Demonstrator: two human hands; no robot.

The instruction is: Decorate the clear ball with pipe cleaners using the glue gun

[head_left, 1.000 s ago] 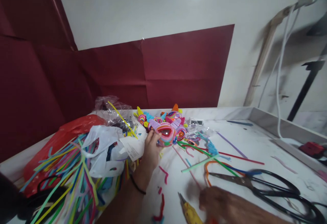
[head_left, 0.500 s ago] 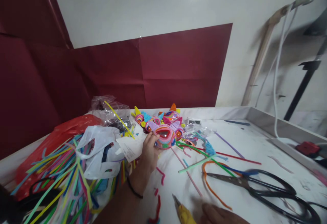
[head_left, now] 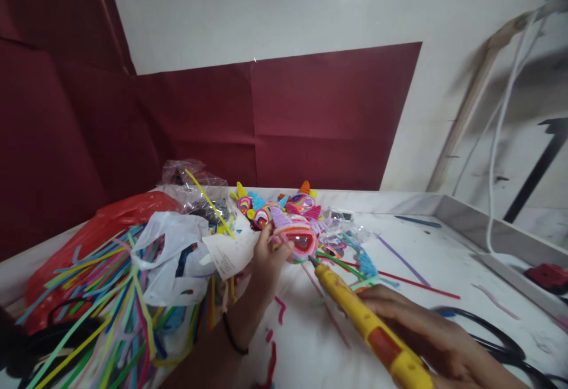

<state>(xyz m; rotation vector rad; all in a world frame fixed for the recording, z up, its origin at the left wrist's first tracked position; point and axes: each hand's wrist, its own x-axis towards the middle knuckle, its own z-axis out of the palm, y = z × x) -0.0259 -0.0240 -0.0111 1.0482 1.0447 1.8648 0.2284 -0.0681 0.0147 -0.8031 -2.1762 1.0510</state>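
Note:
My left hand (head_left: 265,261) holds a round, multicoloured pipe-cleaner piece (head_left: 298,242) with a shiny red middle, just above the white table. My right hand (head_left: 426,336) grips a yellow glue pen (head_left: 361,318) with an orange band. Its metal tip points up-left and sits at the lower right rim of that piece. Behind them lies a heap of similar coiled pipe-cleaner figures (head_left: 277,208) with small cone horns.
A bundle of coloured pipe cleaners (head_left: 110,306) spills from white and red plastic bags (head_left: 171,253) at the left. Large black scissors (head_left: 501,347) lie at the right, partly behind my right hand. Loose pipe-cleaner scraps (head_left: 399,276) litter the table. A raised ledge (head_left: 488,232) borders the right side.
My right hand has come up from the lower edge with the yellow pen, bringing its tip to the piece in my left hand. It now covers most of the scissors.

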